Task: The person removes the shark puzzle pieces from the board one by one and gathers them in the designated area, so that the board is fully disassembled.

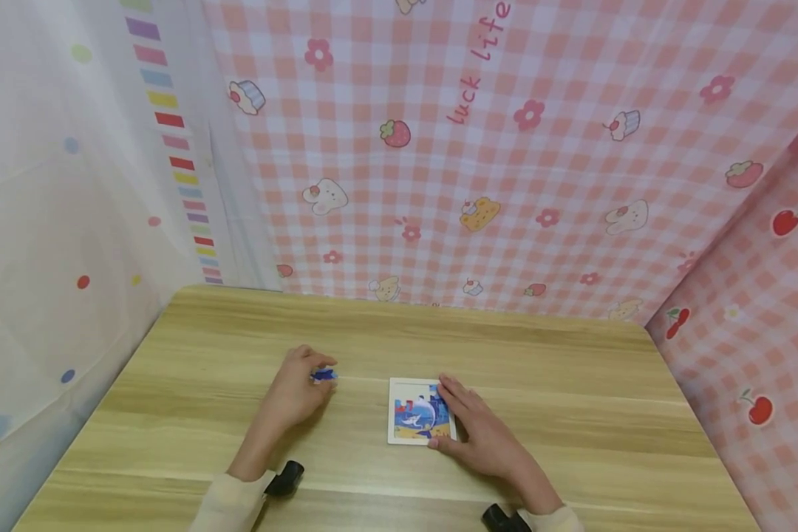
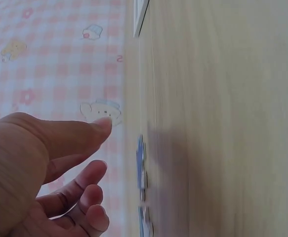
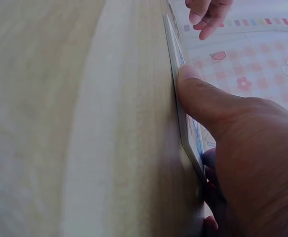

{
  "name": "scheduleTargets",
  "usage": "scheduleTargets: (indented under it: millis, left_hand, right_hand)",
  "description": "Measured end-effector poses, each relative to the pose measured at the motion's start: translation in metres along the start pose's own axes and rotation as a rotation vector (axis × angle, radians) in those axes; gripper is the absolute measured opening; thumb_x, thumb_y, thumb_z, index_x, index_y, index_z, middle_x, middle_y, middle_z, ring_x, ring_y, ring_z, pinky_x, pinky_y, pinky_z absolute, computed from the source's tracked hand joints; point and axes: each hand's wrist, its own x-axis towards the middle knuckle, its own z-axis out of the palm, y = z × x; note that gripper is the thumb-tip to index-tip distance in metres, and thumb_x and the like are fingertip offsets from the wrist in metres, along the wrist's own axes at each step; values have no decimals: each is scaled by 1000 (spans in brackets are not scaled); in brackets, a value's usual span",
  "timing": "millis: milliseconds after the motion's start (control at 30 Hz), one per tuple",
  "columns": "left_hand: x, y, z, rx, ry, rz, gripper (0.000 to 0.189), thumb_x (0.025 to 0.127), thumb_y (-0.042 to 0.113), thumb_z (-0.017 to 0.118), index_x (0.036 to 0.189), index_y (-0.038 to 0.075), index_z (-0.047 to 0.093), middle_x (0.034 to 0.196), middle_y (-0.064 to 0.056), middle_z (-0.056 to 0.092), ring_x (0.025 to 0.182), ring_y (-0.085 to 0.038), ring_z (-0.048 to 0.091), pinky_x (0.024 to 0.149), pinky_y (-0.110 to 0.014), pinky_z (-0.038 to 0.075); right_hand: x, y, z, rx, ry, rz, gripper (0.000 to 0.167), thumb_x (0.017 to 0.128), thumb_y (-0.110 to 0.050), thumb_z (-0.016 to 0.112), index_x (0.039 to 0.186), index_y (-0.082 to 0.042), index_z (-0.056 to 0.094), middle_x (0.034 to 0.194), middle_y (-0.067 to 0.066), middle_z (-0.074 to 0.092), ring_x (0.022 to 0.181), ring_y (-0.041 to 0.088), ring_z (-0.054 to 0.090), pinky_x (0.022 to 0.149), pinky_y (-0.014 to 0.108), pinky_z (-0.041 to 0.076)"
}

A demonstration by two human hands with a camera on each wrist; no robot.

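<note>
A square jigsaw puzzle board (image 1: 391, 414) with a white frame lies flat on the table, its picture blue with a white crescent and partly filled in. My right hand (image 1: 482, 436) holds the board's right side, thumb at the near edge and fingers towards the far corner; the right wrist view shows the thumb (image 3: 203, 94) against the frame. To the left, my left hand (image 1: 297, 391) hovers with thumb and fingers parted over blue puzzle pieces (image 1: 324, 374). In the left wrist view a puzzle piece (image 2: 141, 170) lies apart from the fingertips, with another just below it.
The wood-grain table (image 1: 572, 384) meets a pink checked cloth (image 1: 439, 170) at the back. A similar cloth (image 1: 758, 355) hangs on the right, and a white dotted curtain (image 1: 73, 222) on the left. Black wrist cameras (image 1: 286, 479) sit at both cuffs.
</note>
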Motion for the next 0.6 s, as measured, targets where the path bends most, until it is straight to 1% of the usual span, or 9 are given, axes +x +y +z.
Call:
scheduleTargets:
  millis: [167,267,333,467,600]
  left_hand:
    - [0,9,4,-35,-5,21,31,87,9,79,117,3,74,107,-12,66,94,-26,58,80,-35,49]
    - [0,14,7,-49,0,37,31,87,8,79,116,3,74,105,-12,66,90,-24,58,77,-32,47]
    - [-1,18,9,-58,4,40,30,86,8,79,116,3,74,105,-12,67,89,-25,57,76,-32,47]
    - [0,26,15,-68,12,39,28,86,7,79,114,5,75,104,-12,67,90,-25,59,78,-35,49]
    - [4,34,23,-60,16,52,28,85,7,80,113,6,76,102,-10,68,91,-22,59,81,-37,51]
  right_hand:
    - [-1,0,-1,12,4,23,90,91,-54,71,161,-13,32,172,0,20,158,30,24,125,54,24]
    - [-1,0,-1,13,8,35,91,91,-56,71,161,-14,32,172,-1,20,156,33,26,122,56,29]
    - [-1,0,0,14,15,37,91,90,-57,71,161,-14,32,172,-2,20,156,34,27,121,56,32]
    - [-1,0,1,10,23,35,92,90,-57,71,161,-14,32,172,-2,21,156,31,29,119,55,35]
    - [-1,-1,0,4,17,38,91,90,-57,71,161,-16,32,172,-3,21,156,28,28,119,53,36]
